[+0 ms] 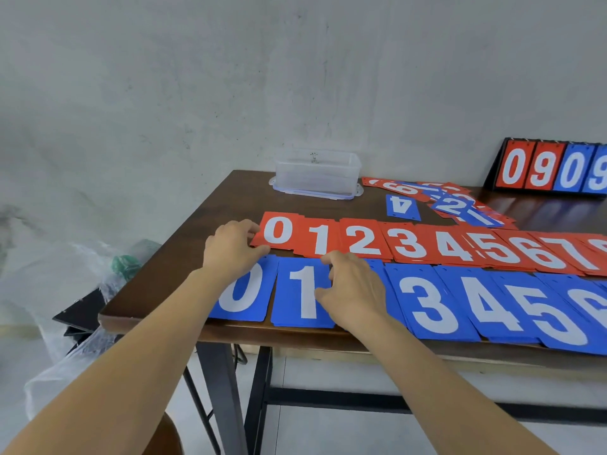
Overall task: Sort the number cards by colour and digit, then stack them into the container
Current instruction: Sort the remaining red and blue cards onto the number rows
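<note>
The left hand (235,249) pinches the red plastic 0 card (279,229); the right hand (356,290) curls over blue cards (303,290), grip unclear. Pulling may skew the overlapped red row (410,243).

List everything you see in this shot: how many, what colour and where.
red cards: one row, digits 0 to 7 readable, more cut off right; far row
blue cards: one row, 0, 1, 3, 4, 5, part of 6 readable; near row
loose cards: heap, count unclear, red and blue; behind the rows, right
blue 4 card: one; lying alone left of the heap
container: one, clear; at the back, left of the heap
scoreboard: one, black, showing red and blue digits; back right
table: one, dark brown
plastic bag: one, clear; left of table
left hand: one; pinches the red 0 card's left end
right hand: one; fingers curled, where the rows meet by the 1s
</note>
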`<state>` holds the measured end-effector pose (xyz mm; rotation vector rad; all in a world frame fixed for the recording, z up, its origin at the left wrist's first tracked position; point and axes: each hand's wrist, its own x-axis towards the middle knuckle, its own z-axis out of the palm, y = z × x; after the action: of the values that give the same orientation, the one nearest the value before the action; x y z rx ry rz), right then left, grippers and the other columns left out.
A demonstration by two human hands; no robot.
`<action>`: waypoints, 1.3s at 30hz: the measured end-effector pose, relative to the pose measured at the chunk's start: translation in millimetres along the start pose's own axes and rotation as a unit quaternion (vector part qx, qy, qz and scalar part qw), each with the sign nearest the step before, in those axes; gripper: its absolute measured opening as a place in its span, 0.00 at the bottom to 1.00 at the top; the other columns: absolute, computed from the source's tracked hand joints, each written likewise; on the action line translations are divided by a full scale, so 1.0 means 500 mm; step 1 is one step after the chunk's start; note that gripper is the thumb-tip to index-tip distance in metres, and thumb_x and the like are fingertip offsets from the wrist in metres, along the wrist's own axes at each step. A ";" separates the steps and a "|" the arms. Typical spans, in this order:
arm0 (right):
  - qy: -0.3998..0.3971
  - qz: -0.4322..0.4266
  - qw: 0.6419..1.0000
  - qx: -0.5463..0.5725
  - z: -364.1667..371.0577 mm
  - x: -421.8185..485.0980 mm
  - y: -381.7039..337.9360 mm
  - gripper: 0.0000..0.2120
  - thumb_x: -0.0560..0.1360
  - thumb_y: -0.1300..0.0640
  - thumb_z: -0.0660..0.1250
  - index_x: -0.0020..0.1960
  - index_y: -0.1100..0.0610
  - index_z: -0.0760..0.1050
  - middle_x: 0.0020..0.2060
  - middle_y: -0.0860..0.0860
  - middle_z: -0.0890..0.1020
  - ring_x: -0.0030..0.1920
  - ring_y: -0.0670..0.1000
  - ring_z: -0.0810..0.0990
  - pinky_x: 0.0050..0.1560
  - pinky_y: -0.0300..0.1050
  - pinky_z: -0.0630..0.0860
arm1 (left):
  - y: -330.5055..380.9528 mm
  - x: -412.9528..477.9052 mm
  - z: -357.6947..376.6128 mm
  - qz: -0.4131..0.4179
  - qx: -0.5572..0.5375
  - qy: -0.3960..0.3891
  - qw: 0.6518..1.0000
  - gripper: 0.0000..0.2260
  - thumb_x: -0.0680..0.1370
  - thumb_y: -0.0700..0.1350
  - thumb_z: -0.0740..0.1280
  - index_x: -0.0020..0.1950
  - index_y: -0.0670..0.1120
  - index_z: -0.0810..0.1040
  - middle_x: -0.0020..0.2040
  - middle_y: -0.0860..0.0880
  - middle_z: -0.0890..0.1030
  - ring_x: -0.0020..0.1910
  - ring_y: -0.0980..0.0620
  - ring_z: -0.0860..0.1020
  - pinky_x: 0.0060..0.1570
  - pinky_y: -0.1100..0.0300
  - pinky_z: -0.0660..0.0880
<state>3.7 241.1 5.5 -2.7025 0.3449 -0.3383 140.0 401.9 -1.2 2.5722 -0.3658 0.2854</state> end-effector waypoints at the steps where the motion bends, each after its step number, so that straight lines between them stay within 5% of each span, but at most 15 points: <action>1: -0.002 -0.003 1.000 0.000 0.000 0.001 0.002 0.25 0.75 0.51 0.70 0.69 0.49 0.66 0.58 0.48 0.74 0.60 0.49 0.72 0.57 0.45 0.74 | 0.001 -0.001 0.001 0.001 -0.004 -0.003 1.000 0.20 0.74 0.54 0.72 0.64 0.50 0.75 0.57 0.51 0.80 0.54 0.52 0.78 0.56 0.49 0.78; 8: 0.030 0.010 0.999 -0.015 -0.056 0.045 0.052 0.23 0.76 0.50 0.69 0.68 0.50 0.69 0.60 0.48 0.76 0.63 0.51 0.73 0.64 0.49 0.70 | 0.052 0.032 0.000 0.026 -0.033 -0.003 0.999 0.22 0.74 0.54 0.72 0.65 0.49 0.74 0.59 0.50 0.79 0.55 0.50 0.78 0.58 0.46 0.76; 19: 0.071 0.096 0.988 -0.100 -0.169 0.178 0.255 0.22 0.76 0.49 0.68 0.67 0.52 0.70 0.60 0.51 0.77 0.60 0.53 0.75 0.58 0.48 0.73 | 0.277 0.112 0.090 0.080 -0.086 -0.030 0.993 0.18 0.73 0.51 0.72 0.61 0.47 0.78 0.55 0.51 0.81 0.55 0.51 0.78 0.60 0.48 0.74; 26: 0.062 0.143 0.984 -0.086 -0.238 0.305 0.451 0.20 0.75 0.44 0.65 0.63 0.53 0.73 0.60 0.52 0.79 0.61 0.56 0.75 0.61 0.51 0.70 | 0.434 0.200 0.214 0.033 -0.091 -0.062 0.993 0.18 0.73 0.49 0.73 0.60 0.44 0.78 0.54 0.48 0.81 0.54 0.49 0.79 0.57 0.54 0.75; 31: 0.035 0.173 0.977 -0.120 -0.270 0.419 0.602 0.27 0.73 0.34 0.65 0.63 0.53 0.73 0.60 0.53 0.78 0.62 0.56 0.73 0.57 0.48 0.68 | 0.516 0.271 0.302 -0.019 -0.049 -0.081 0.995 0.18 0.73 0.55 0.72 0.55 0.43 0.78 0.54 0.45 0.81 0.53 0.46 0.79 0.52 0.54 0.76; 34: 0.013 0.185 0.972 -0.147 -0.269 0.491 0.672 0.37 0.69 0.27 0.63 0.66 0.54 0.71 0.62 0.55 0.75 0.63 0.56 0.70 0.58 0.50 0.68 | 0.552 0.313 0.351 -0.062 0.009 -0.102 0.993 0.28 0.72 0.64 0.68 0.56 0.41 0.76 0.52 0.45 0.79 0.52 0.47 0.77 0.47 0.55 0.74; 37: -0.011 0.181 0.971 -0.153 -0.252 0.546 0.707 0.47 0.64 0.23 0.61 0.72 0.54 0.64 0.68 0.57 0.68 0.68 0.58 0.65 0.65 0.53 0.64 | 0.571 0.340 0.395 -0.091 0.071 -0.111 0.987 0.33 0.67 0.74 0.65 0.50 0.44 0.74 0.59 0.43 0.77 0.59 0.44 0.74 0.54 0.51 0.73; 39: -0.033 0.180 0.971 -0.153 -0.236 0.573 0.721 0.52 0.62 0.20 0.60 0.74 0.54 0.60 0.72 0.58 0.63 0.71 0.60 0.61 0.68 0.55 0.61 | 0.584 0.344 0.415 -0.103 0.128 -0.129 0.978 0.41 0.64 0.77 0.63 0.59 0.44 0.75 0.66 0.42 0.71 0.67 0.42 0.68 0.61 0.50 0.70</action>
<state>171.4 -203.8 16.3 -2.8577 0.9181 -0.0956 238.0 16.9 7.2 2.8811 -0.1589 -0.0835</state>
